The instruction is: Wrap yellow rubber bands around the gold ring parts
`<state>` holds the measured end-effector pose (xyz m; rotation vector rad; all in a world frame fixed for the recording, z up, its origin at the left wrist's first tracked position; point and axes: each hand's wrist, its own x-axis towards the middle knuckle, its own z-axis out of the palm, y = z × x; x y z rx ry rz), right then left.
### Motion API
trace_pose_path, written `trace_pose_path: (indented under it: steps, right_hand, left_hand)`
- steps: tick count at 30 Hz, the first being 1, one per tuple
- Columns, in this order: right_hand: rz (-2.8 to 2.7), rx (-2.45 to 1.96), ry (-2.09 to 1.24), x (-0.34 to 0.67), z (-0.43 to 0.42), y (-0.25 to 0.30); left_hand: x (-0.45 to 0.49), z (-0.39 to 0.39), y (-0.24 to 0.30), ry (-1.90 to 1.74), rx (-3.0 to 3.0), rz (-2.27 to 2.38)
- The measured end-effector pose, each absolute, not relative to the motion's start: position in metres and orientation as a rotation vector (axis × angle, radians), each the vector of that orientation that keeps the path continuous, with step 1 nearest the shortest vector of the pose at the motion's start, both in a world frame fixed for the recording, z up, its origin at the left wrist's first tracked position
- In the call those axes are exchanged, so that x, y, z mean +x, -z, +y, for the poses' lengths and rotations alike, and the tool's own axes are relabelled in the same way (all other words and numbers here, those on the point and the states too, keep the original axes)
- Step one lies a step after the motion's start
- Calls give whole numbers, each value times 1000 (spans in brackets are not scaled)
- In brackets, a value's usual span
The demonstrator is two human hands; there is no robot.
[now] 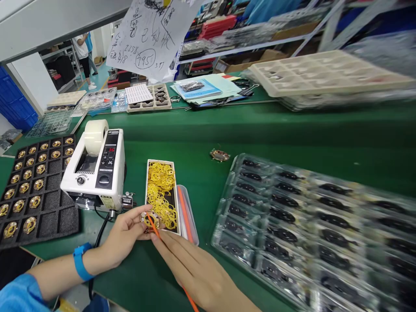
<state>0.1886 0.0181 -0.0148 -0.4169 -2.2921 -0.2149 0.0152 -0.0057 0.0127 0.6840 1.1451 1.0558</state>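
My left hand [128, 232] is closed on the edge of a round gold watch movement part [150, 220], pinching it between thumb and fingers. A thin orange stick-like tool [154, 226] is gripped in my right hand [195, 264]; its tip rests over the face of the round part, and its tail shows below the hand. Right behind both hands lies a white box [148, 173] holding a tangle of thin yellow rings [161, 182]. Beside that box, a clear plastic case [191, 216] has an orange strip in it.
On the left, a white tape dispenser [112, 173] stands by a black foam tray [69, 223] of gold round parts. Clear blister trays [224, 216] with black parts fill the right. One loose round part [219, 155] lies mid-table. Beige trays [325, 73] sit on the back ledge.
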Motion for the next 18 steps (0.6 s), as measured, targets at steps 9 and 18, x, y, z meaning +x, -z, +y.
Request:
trace_pose_path:
  steps: [9,18]
  right_hand:
    - [-2054,-520,-32,197,18,17]
    - [-1722,-777,-402,200,27,6]
  left_hand:
    - [12,-3,-15,-1024,559,1113]
    - [11,-1,-18,-1028,591,1071]
